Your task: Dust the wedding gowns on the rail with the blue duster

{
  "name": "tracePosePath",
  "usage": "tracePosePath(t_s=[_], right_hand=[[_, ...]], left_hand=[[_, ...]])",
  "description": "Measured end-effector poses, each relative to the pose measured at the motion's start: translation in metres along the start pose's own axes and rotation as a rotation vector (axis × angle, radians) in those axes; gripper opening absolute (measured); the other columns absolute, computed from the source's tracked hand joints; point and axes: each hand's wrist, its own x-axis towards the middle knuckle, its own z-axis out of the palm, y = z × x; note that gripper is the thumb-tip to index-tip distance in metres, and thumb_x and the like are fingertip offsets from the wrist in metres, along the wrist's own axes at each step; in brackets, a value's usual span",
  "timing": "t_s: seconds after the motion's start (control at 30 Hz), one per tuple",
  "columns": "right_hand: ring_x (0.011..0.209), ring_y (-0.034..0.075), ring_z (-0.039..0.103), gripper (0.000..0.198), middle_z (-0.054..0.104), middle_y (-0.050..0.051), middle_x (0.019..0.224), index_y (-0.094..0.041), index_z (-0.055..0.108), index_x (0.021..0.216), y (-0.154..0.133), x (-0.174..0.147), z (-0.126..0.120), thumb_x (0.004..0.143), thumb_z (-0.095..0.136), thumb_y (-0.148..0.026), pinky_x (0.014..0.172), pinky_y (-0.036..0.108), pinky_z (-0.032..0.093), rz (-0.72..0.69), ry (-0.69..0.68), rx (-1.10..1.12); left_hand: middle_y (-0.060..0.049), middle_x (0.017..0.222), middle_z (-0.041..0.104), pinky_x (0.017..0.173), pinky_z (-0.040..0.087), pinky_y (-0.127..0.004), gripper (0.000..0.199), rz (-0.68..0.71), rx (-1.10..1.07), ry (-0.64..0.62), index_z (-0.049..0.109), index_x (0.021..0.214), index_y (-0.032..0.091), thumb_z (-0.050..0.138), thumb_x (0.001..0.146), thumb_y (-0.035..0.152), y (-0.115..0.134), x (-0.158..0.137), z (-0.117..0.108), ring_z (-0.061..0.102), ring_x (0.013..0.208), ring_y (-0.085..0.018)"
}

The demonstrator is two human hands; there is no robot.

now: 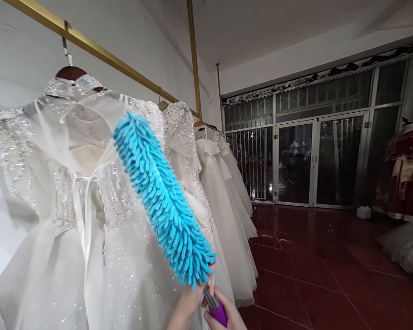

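A rail [99, 50] runs along the wall on the left, and a row of dresses [89, 220] hangs from it on hangers. A duster [161, 197] stands tilted in front of the nearest dress. Glass doors [320, 158] close the far end. A mannequin [406, 169] stands at the right, beside the doors.

Lighting: bright on white dresses [89, 206], dim toward dark glass doors [316, 160]; floor [313, 275] glossy; wide-angle bending at edges.
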Motion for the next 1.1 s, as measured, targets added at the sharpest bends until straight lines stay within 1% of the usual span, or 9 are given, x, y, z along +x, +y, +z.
tracePosePath(t_s=[0.13, 0.27, 0.37, 0.53, 0.63, 0.77, 0.87, 1.0, 1.1], right_hand=[[0.081, 0.019, 0.052, 0.039, 0.058, 0.007, 0.091, -0.015, 0.046, 0.114, -0.019, 0.036, -0.044, 0.076, 0.047, -0.025, 0.076, 0.033, 0.042, 0.029, 0.041, 0.002], [0.050, 0.009, 0.042, 0.040, 0.053, 0.004, 0.086, -0.015, 0.043, 0.112, 0.002, 0.056, -0.083, 0.076, 0.048, -0.033, 0.049, 0.026, 0.039, 0.122, 0.080, -0.074], [0.043, 0.006, 0.035, 0.026, 0.051, 0.000, 0.077, -0.017, 0.047, 0.098, 0.023, 0.063, -0.104, 0.076, 0.046, -0.033, 0.040, 0.023, 0.031, 0.140, 0.123, -0.097], [0.059, 0.011, 0.043, 0.018, 0.050, 0.001, 0.076, -0.018, 0.048, 0.089, 0.048, 0.069, -0.131, 0.076, 0.044, -0.029, 0.052, 0.024, 0.036, 0.141, 0.108, -0.143], [0.060, 0.012, 0.042, 0.018, 0.053, 0.001, 0.078, -0.018, 0.050, 0.090, 0.048, 0.076, -0.153, 0.075, 0.045, -0.027, 0.059, 0.026, 0.037, 0.108, 0.075, -0.179], [0.068, 0.015, 0.049, 0.018, 0.061, 0.004, 0.083, -0.017, 0.049, 0.093, 0.029, 0.104, -0.184, 0.077, 0.045, -0.024, 0.067, 0.028, 0.037, 0.016, 0.103, -0.315], [0.064, 0.013, 0.046, 0.011, 0.056, 0.000, 0.074, -0.018, 0.047, 0.087, 0.020, 0.130, -0.197, 0.077, 0.045, -0.023, 0.061, 0.025, 0.035, -0.021, 0.117, -0.340], [0.054, 0.009, 0.037, 0.007, 0.045, -0.006, 0.064, -0.020, 0.044, 0.085, 0.035, 0.153, -0.209, 0.078, 0.043, -0.022, 0.054, 0.022, 0.032, 0.011, 0.111, -0.330], [0.057, 0.010, 0.041, 0.009, 0.046, -0.005, 0.066, -0.019, 0.047, 0.083, 0.053, 0.167, -0.228, 0.075, 0.044, -0.017, 0.057, 0.023, 0.034, 0.016, 0.075, -0.352]], left_hand=[[0.007, 0.041, 0.038, 0.030, 0.018, -0.019, 0.039, 0.073, 0.041, -0.009, 0.040, 0.051, 0.019, 0.050, 0.072, 0.051, 0.017, 0.057, 0.022, 0.029, 0.032, -0.004], [0.008, 0.038, 0.036, 0.024, 0.015, -0.019, 0.039, 0.018, -0.052, 0.050, 0.037, 0.050, 0.021, 0.051, 0.069, 0.052, 0.010, 0.109, 0.051, 0.026, 0.026, -0.004], [0.009, 0.036, 0.035, 0.021, 0.013, -0.019, 0.038, -0.039, -0.074, 0.087, 0.038, 0.052, 0.021, 0.050, 0.069, 0.053, -0.015, 0.139, 0.064, 0.024, 0.023, -0.004], [0.009, 0.037, 0.035, 0.021, 0.014, -0.018, 0.039, -0.096, -0.092, 0.095, 0.037, 0.052, 0.021, 0.052, 0.068, 0.053, -0.053, 0.165, 0.071, 0.025, 0.023, -0.004], [0.008, 0.039, 0.037, 0.023, 0.017, -0.019, 0.037, -0.089, -0.101, 0.042, 0.037, 0.053, 0.021, 0.056, 0.066, 0.050, -0.050, 0.176, 0.077, 0.027, 0.027, -0.005], [0.007, 0.039, 0.039, 0.031, 0.024, -0.019, 0.035, 0.088, -0.052, -0.049, 0.040, 0.051, 0.020, 0.055, 0.070, 0.044, -0.025, 0.201, 0.088, 0.031, 0.035, -0.006], [0.007, 0.043, 0.036, 0.031, 0.023, -0.020, 0.033, 0.141, -0.086, -0.002, 0.042, 0.052, 0.020, 0.056, 0.070, 0.044, -0.016, 0.229, 0.091, 0.032, 0.035, -0.006], [0.008, 0.039, 0.034, 0.028, 0.018, -0.021, 0.036, 0.095, -0.120, 0.068, 0.037, 0.050, 0.021, 0.052, 0.071, 0.046, -0.034, 0.264, 0.088, 0.027, 0.031, -0.006], [0.008, 0.040, 0.035, 0.028, 0.020, -0.021, 0.036, 0.090, -0.093, 0.064, 0.036, 0.051, 0.021, 0.055, 0.069, 0.045, -0.050, 0.285, 0.089, 0.030, 0.030, -0.007]])
